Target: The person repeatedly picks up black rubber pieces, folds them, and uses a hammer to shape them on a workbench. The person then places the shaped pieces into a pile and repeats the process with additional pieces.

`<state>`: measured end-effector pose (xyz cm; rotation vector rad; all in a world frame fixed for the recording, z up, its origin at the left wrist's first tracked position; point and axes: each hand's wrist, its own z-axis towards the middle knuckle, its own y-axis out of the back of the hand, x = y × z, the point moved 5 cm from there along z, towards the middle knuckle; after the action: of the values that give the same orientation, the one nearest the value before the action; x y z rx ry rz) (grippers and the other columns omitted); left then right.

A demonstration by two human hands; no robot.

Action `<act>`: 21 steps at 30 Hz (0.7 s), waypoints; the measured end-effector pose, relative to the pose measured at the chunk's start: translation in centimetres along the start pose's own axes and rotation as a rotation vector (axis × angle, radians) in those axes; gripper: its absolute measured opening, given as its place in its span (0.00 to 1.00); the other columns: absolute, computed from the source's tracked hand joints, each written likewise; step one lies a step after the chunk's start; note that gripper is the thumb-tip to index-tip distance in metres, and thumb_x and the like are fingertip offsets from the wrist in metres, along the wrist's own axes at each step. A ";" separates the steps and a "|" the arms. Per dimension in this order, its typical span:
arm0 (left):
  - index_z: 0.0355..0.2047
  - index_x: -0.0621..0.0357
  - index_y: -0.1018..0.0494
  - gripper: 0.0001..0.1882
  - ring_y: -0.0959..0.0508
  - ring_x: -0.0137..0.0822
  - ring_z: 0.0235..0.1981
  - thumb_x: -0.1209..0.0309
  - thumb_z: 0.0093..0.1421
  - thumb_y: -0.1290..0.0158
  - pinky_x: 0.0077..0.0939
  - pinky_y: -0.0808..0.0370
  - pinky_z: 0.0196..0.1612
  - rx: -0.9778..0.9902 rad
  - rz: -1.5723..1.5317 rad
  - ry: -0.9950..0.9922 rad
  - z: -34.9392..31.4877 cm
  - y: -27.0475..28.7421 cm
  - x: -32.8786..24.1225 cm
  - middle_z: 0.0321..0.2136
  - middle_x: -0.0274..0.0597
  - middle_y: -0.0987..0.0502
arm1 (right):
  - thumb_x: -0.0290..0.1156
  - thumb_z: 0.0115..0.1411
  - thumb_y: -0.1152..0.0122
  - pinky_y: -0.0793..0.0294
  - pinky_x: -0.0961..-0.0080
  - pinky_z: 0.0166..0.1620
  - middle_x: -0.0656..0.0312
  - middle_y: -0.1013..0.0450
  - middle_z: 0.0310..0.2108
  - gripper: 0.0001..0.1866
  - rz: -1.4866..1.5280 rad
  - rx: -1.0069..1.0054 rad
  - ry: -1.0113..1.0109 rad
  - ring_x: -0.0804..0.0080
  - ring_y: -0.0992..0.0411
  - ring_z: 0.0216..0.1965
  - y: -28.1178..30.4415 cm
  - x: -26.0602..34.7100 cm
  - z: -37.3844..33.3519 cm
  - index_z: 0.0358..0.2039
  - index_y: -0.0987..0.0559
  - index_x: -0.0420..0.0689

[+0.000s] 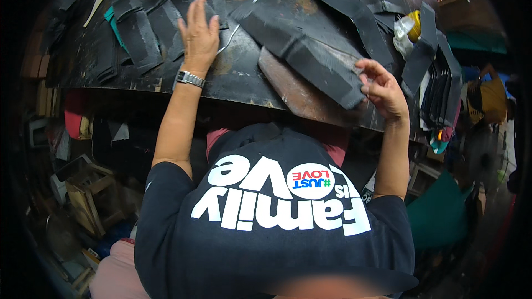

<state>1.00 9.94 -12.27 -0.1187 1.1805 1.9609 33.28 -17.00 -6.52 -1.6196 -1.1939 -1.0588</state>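
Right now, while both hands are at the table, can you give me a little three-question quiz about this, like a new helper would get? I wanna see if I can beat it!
1. True or false: the silver watch is on the left arm.
2. Pick one. Which is nearest the fingertips of the right hand?
A) the teal piece
B) the long dark strip
C) the white cord
3. Fill in the blank: the thing partly wrapped in white plastic is coloured ____.

Key: 1. True. 2. B. 3. Yellow.
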 end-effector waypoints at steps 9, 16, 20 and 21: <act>0.55 0.47 0.22 0.27 0.31 0.43 0.65 0.61 0.54 0.33 0.51 0.40 0.69 0.446 -0.379 -0.767 -3.5 0.2 -15.6 0.62 0.43 0.29 | 0.13 0.45 0.45 0.36 0.83 0.35 0.70 0.39 0.30 0.35 -0.873 -0.114 -0.009 0.79 0.38 0.29 3.9 -0.3 -4.8 0.58 0.23 0.46; 0.67 0.41 0.34 0.49 0.40 0.54 0.70 0.30 0.50 0.40 0.58 0.48 0.70 0.647 -0.160 -0.768 -4.9 -6.0 -19.9 0.66 0.53 0.36 | 0.17 0.50 0.42 0.29 0.58 0.58 0.47 0.30 0.56 0.34 -1.452 -0.571 0.493 0.46 0.29 0.54 2.4 0.8 -3.4 0.61 0.26 0.48; 0.66 0.41 0.33 0.48 0.39 0.54 0.69 0.31 0.50 0.40 0.55 0.46 0.68 0.605 -0.197 -0.742 -5.0 -5.9 -19.5 0.66 0.54 0.36 | 0.34 0.58 0.34 0.35 0.51 0.64 0.50 0.31 0.57 0.29 -1.188 -0.590 0.897 0.50 0.31 0.58 -3.0 -2.5 -4.7 0.61 0.25 0.49; 0.66 0.41 0.33 0.48 0.39 0.54 0.69 0.31 0.50 0.40 0.55 0.46 0.68 0.600 -0.201 -0.738 -5.0 -5.8 -19.5 0.66 0.54 0.36 | 0.40 0.59 0.32 0.38 0.48 0.65 0.51 0.31 0.57 0.30 -1.255 -0.503 0.929 0.51 0.31 0.58 -4.6 -3.7 -4.9 0.61 0.25 0.50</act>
<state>16.20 -4.26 -10.08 0.7092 1.1239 1.2209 27.43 -21.70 -7.98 -0.2759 -1.2323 -2.6495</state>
